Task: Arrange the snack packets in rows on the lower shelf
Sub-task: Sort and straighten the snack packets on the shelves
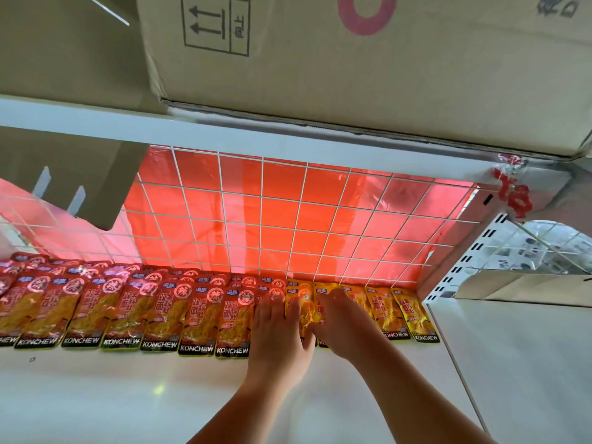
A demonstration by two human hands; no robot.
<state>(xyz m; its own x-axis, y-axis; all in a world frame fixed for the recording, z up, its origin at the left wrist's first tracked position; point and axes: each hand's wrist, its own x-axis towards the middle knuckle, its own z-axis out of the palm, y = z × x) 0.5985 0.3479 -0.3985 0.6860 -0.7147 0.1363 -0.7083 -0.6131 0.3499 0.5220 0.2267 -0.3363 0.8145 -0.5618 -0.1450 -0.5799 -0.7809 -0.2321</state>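
Several red snack packets (163,315) lie in overlapping rows along the back of the white lower shelf (128,395), from the far left to the middle. Several yellow packets (413,315) continue the row to the right. My left hand (275,331) lies flat, palm down, on the seam between the red and yellow packets. Beside it, my right hand (339,325) presses flat on a yellow packet (302,310), thumbs touching. Both hands hide the packets under them. Neither hand grips a packet.
A white wire grid (288,219) with red sheeting behind it closes the shelf's back. A white upper shelf (224,133) carries large cardboard boxes (352,65) overhead. A cardboard flap (80,184) hangs at the upper left. A white perforated upright (464,251) bounds the right side.
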